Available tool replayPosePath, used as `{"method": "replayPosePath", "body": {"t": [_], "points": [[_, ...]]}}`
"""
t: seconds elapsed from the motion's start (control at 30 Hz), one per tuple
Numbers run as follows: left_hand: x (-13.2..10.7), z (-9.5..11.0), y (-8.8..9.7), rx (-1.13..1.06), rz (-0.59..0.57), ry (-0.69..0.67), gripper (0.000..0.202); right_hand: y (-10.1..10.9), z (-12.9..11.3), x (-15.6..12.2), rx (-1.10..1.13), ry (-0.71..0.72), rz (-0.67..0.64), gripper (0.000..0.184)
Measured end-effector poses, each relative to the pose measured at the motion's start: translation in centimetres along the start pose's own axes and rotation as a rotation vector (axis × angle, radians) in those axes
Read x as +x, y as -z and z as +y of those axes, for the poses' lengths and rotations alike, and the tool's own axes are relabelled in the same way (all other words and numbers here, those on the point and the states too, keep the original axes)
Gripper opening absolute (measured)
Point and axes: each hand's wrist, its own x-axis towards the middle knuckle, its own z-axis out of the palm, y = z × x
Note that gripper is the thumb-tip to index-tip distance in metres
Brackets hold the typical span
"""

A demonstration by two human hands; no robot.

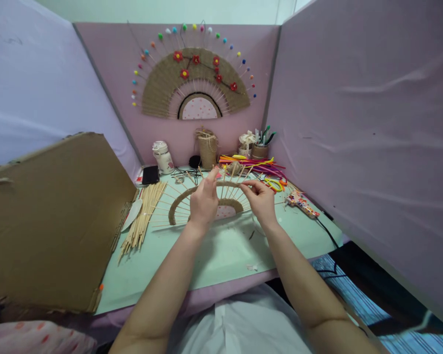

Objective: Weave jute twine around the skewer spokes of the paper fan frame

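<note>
A half-round fan frame (pixel 173 209) of thin wooden sticks is held tilted above the table. A brown woven strip arches across its sticks, and a small half-circle with spotted white cloth sits at its base. My left hand (pixel 204 202) is closed on the middle of the frame, its fingertips partly hidden behind the sticks. With thumb and fingertips, my right hand (pixel 260 197) pinches the right end of the woven strip. Left of the frame lies a bundle of loose sticks (pixel 143 216).
A finished-looking fan (pixel 158 83) with red flowers hangs on the back panel. Cardboard (pixel 51 221) leans at left. Along the back stand a white jar (pixel 163 157) and a twine-wrapped pot (pixel 207 150). Yellow-handled scissors (pixel 274 184) and a corded, flower-patterned glue gun (pixel 301 204) lie at right.
</note>
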Motion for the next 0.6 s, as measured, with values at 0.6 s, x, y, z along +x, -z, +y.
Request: {"method": "replayPosePath", "body": {"t": [0.6], "points": [[-1.0, 1.6, -1.1, 0.077, -0.014, -0.18, 0.046, -0.5, 0.1, 0.0, -0.053, 0.063, -0.057, 0.03]]}}
